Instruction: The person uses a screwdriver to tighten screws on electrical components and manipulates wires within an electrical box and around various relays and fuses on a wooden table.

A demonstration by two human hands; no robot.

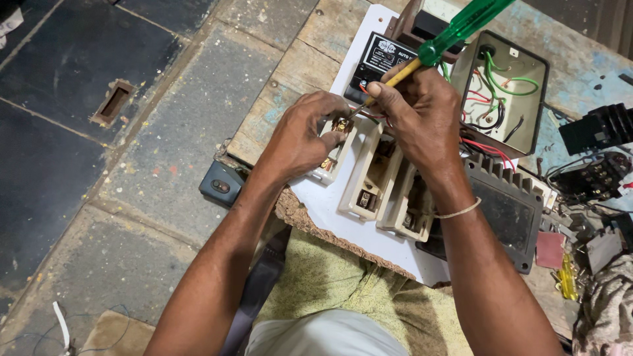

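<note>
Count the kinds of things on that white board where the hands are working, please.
Cream fuse holders: 3
Black rectangular unit: 1
Open box with wires inside: 1
Green-handled screwdriver, held in the right hand: 1
Total: 6
The left hand steadies the leftmost holder.

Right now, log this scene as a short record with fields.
Left hand: steadies the leftmost cream fuse holder
Right hand: grips a green-handled screwdriver, tip at that holder's top
Base: white board carrying three cream holders and a black unit
Wiring: open box with red, green and black wires
Surface: worn wooden bench
</note>
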